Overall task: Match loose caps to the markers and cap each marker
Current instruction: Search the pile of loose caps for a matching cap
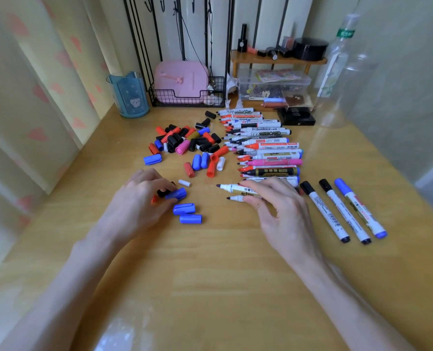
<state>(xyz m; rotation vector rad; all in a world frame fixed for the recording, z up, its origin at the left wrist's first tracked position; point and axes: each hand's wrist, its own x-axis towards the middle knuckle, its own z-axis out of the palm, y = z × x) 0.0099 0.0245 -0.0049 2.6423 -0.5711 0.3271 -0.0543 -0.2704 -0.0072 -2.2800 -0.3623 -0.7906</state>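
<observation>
So we've got our left hand [144,198] at centre-left of the frame, fingers curled around a blue cap [176,194], with bits of a black cap and a red one poking out from under the same fingers, so it looks like we're holding a little handful. Our right hand [273,206] sits just right of centre, palm down, fingers draped over two uncapped markers [231,189] with the thumb tucked against the nearer one; tips point left toward the cap hand. Looks like a light pinch rather than a full grab, though we can't see under the palm. Both forearms come in from the bottom corners, wrists low over the table [210,274]. Just below the left hand lie two more blue caps [187,213], and a small white cap [184,183] sits just above the gap between the hands. Progress-wise, we're barely started, honestly: only three capped markers [343,211] are lined up at the right. Everything else is waiting: a long row of bare markers [266,145] stacked above the right hand, and the big pile of loose caps [185,141] to its left, mostly black, red and blue, one pink. Upper left there's a blue cup [129,95].
</observation>
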